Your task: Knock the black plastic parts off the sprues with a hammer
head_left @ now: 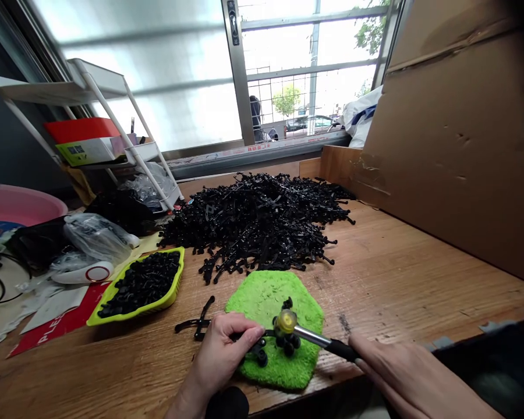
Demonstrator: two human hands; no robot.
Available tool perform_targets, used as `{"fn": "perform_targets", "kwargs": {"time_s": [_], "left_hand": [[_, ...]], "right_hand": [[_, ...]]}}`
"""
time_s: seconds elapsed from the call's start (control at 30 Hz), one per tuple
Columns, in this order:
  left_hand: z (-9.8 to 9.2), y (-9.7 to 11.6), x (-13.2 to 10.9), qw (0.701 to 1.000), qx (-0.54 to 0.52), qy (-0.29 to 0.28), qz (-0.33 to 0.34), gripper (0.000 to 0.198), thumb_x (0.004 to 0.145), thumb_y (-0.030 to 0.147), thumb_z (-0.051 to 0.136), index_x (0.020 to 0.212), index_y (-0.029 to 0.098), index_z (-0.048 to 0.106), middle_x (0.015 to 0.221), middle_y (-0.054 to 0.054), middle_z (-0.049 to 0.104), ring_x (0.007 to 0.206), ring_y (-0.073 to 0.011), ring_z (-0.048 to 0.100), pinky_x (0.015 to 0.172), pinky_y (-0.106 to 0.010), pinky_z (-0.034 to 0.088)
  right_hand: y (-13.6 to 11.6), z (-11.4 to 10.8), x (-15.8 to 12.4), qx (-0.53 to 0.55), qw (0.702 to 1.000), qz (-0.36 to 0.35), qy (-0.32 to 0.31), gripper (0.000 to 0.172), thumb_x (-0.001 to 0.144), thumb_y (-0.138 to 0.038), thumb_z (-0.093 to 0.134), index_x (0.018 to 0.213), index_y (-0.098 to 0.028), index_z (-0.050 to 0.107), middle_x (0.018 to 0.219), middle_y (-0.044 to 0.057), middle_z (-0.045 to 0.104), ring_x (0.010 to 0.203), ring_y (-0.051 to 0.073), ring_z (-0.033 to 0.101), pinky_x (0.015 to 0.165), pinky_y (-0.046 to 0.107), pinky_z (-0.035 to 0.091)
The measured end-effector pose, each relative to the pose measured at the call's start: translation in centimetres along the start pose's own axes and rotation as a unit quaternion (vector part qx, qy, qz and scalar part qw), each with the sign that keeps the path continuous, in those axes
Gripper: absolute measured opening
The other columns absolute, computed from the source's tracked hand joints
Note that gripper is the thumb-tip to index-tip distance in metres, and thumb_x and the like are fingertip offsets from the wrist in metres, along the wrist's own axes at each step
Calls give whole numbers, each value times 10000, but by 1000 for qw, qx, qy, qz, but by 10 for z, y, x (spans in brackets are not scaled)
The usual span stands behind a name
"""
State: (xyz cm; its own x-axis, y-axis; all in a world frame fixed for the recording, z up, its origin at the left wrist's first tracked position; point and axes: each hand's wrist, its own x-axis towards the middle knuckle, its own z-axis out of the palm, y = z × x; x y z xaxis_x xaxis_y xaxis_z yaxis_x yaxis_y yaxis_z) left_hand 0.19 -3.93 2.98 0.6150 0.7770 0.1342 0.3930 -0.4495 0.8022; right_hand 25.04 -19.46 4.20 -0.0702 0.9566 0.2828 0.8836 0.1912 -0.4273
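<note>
Head view. The right hand [402, 372] is running off the bottom edge, so its palm and wrist are only partly showing. Its fingers are closing around the dark grip of a small hammer [314, 336], and the end of that grip is hidden beneath them. The left hand [225, 355] is pinching a thin black part [201, 325]. The fingertips are covering the spot where that part meets the green pad [262, 291], so the joint there cannot be made out.

The hammer's yellow head is sitting over the middle of the pad, just right of the left fingertips, with small black pieces [288, 346] lying right below it. The black part is sticking out leftward from the hand onto the wooden table [397, 273]. A large pile of black parts [257, 221] is lying behind the pad, and a yellow-green tray [176, 291] of black bits is sitting to its left. A dark shape at the bottom edge is too indistinct to identify.
</note>
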Motion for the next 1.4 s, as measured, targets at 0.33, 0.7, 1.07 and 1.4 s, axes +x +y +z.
{"fn": "perform_targets", "kwargs": {"time_s": [0.33,0.7,1.07,1.4], "left_hand": [[-1,2,0,1000,-2,-5,-2,310,798,348,567,586,171,707,536,-21,607,561,-134,486,583,-238,352],[-1,-6,1,999,52,-8,13,369,812,390,541,543,165,657,516,-18,556,560,-136,465,595,-244,350],[-2,-4,3,998,53,-20,2,398,814,388,533,503,154,612,497,-4,476,550,-124,412,580,-235,336],[-1,-12,4,999,39,-28,-5,401,800,426,534,549,140,661,505,-8,491,542,-119,415,558,-223,338]], "right_hand": [[-6,-6,3,-8,998,-6,-64,365,949,-411,183,780,-257,468,691,33,641,561,195,604,392,284,338],[-9,-6,4,-4,998,-13,-61,237,957,-309,207,850,-259,412,639,-31,548,495,161,518,454,276,335],[-2,-8,1,41,999,-8,-21,290,964,-323,168,849,-247,424,805,31,630,687,191,605,499,281,360],[-5,-2,4,-7,996,6,-90,177,949,-275,247,906,-248,416,672,-22,535,553,175,513,504,290,311]]}}
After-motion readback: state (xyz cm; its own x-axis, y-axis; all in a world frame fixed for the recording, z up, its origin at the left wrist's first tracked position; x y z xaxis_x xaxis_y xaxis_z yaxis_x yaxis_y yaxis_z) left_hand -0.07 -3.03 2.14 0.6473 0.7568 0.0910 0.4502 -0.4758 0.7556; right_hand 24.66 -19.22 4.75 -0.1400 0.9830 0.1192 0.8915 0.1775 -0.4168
